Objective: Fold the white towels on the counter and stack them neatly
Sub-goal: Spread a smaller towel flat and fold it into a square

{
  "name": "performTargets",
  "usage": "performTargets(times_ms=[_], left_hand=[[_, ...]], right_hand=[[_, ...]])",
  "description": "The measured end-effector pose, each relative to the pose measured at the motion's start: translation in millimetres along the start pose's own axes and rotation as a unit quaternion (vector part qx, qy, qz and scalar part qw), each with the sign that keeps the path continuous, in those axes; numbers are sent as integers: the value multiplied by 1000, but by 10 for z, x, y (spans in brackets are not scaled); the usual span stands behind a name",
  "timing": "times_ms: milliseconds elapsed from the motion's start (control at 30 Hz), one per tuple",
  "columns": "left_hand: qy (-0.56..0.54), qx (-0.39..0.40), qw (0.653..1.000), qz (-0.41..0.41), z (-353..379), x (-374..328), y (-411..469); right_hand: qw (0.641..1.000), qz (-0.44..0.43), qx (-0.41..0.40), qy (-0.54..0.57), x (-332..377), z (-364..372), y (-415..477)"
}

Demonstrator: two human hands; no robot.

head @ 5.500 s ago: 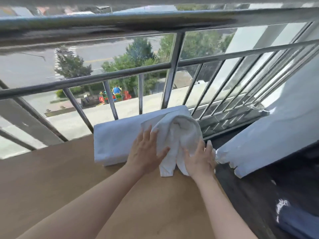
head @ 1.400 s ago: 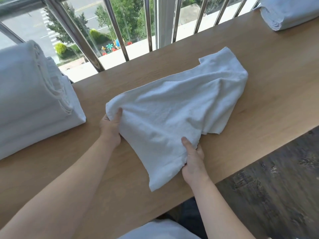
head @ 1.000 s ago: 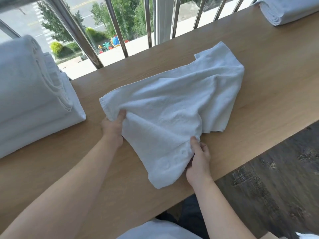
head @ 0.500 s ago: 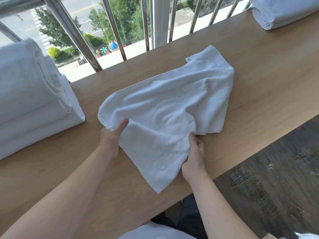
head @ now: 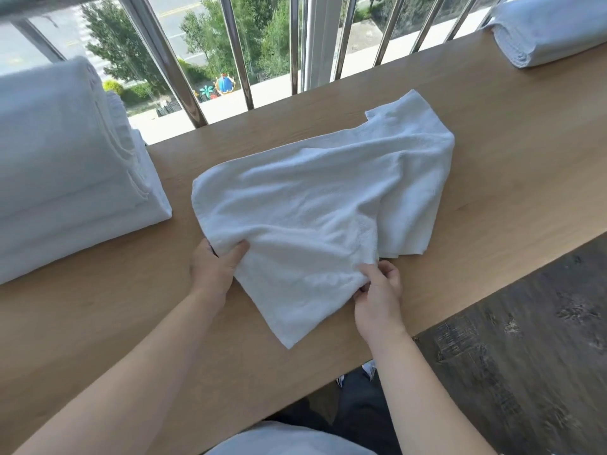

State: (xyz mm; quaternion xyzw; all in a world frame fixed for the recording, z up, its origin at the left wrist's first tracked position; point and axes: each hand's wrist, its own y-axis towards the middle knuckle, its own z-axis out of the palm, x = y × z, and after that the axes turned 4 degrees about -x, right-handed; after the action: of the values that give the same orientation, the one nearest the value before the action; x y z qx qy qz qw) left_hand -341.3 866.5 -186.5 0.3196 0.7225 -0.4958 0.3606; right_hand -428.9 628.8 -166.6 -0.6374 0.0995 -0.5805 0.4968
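Head view, nearest first: two hands work one cloth. The left hand (head: 213,267) and right hand (head: 377,290) each have their grip clenched on the near edge of a single rumpled white terry towel (head: 322,205), probably to pull it flat before folding. It lies mid-way along the light wooden counter (head: 512,165). Two piles flank it, seemingly leaving folding room: a tall pile of folded white towels (head: 65,165) at left and a smaller folded white pile (head: 551,31) far right. Steel railing bars (head: 157,54) stand beyond.

A crumpled white towel (head: 315,205) lies on the wooden counter (head: 492,159). The left hand (head: 215,269) and the right hand (head: 377,290) each pinch its near edge. Folded towels (head: 65,165) sit beside it.
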Motion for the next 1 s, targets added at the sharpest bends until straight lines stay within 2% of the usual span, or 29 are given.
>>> performTargets(times_ms=[133, 233, 267, 300, 367, 433, 533, 633, 733, 833, 900, 1000], left_hand=[[101, -60, 993, 30, -32, 24, -124], [216, -129, 957, 146, 113, 81, -332], [234, -108, 948, 185, 203, 94, -403], [236, -55, 947, 212, 311, 97, -471], [230, 89, 937, 246, 553, 98, -593], [263, 189, 900, 291, 784, 101, -665], [386, 210, 832, 339, 1017, 139, -666], [451, 185, 802, 344, 1032, 145, -589], [459, 175, 800, 345, 966, 132, -541], [447, 156, 814, 335, 952, 98, -559], [439, 124, 825, 334, 1051, 70, -634], [463, 58, 839, 281, 1384, 19, -844]], right_hand=[[999, 22, 21, 16, -41, -32, 0], [998, 49, 28, 0, -107, -14, 0], [998, 49, 28, -21, -129, -19, 6], [997, 43, 28, -53, -143, -27, 12], [990, 17, 36, -137, -143, -46, 31], [976, -11, 46, -214, -82, -73, 46], [963, -29, 48, -264, 105, -159, 106], [978, -2, 37, -206, 370, -206, 215], [985, 3, -13, -172, 634, -209, 370], [988, -7, -50, -149, 885, -193, 553], [982, -20, -79, -168, 1049, -188, 686], [962, -52, -106, -247, 1258, -228, 864]])
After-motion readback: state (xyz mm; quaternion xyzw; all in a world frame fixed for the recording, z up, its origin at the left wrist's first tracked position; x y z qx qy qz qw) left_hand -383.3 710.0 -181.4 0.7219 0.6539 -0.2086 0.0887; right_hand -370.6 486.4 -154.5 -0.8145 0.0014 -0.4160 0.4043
